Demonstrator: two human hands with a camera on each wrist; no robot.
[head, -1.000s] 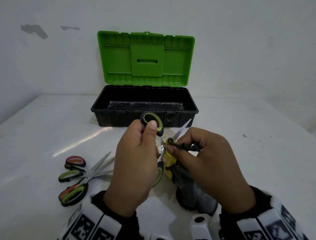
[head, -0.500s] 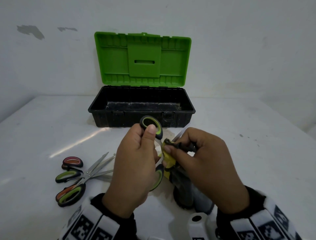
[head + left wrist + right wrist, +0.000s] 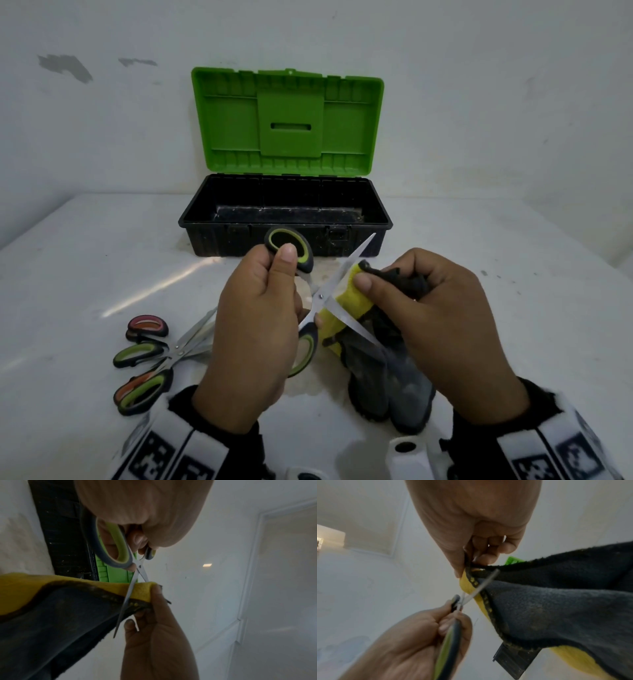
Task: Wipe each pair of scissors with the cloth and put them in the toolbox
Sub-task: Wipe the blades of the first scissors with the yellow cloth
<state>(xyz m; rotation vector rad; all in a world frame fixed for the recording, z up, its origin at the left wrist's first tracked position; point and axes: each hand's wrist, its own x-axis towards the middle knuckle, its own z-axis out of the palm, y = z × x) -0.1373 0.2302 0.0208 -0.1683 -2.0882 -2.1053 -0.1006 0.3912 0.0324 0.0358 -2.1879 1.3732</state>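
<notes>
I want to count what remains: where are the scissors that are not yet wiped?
In the head view, the waiting scissors lie in a small pile on the table, at the near left, beside the left hand and well before the toolbox.

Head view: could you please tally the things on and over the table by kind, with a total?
Scissors: 3 pairs, the held scissors in the left hand plus what look like two piled scissors
Cloth: 1, in the right hand
Toolbox: 1, lid open
Total: 5
</notes>
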